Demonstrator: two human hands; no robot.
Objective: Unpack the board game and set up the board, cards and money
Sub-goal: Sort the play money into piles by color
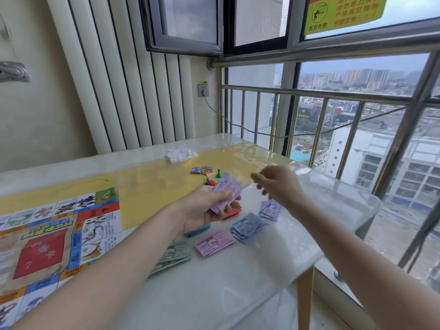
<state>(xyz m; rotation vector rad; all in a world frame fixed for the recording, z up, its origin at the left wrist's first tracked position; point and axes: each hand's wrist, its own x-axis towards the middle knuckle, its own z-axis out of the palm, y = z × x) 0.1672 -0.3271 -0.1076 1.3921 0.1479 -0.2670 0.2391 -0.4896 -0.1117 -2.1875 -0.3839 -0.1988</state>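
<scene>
While the left hand [202,208] grips a fanned wad of pale purple paper play money [225,190] between thumb and curled fingers above the white glossy table [238,282], the right hand [279,184] hovers just beside it with fingers loosely bent and blurred; it seems to hold nothing, though the blur leaves that uncertain. No box or tray shows; the sorted notes lie straight on the tabletop in separate stacks: a purple stack [270,209], a blue stack [247,226], a pink stack [215,242] and a green stack [172,257] partly under the left forearm. A red slip [234,213] and a blue edge [197,231] peek from beneath the left hand. The colourful unfolded game board [54,236] lies flat at the left. Small coloured plastic pawns [210,179] and a cluster of printed card pieces [202,170] sit beyond the hands, near a crumpled clear plastic wrapper [181,154].
</scene>
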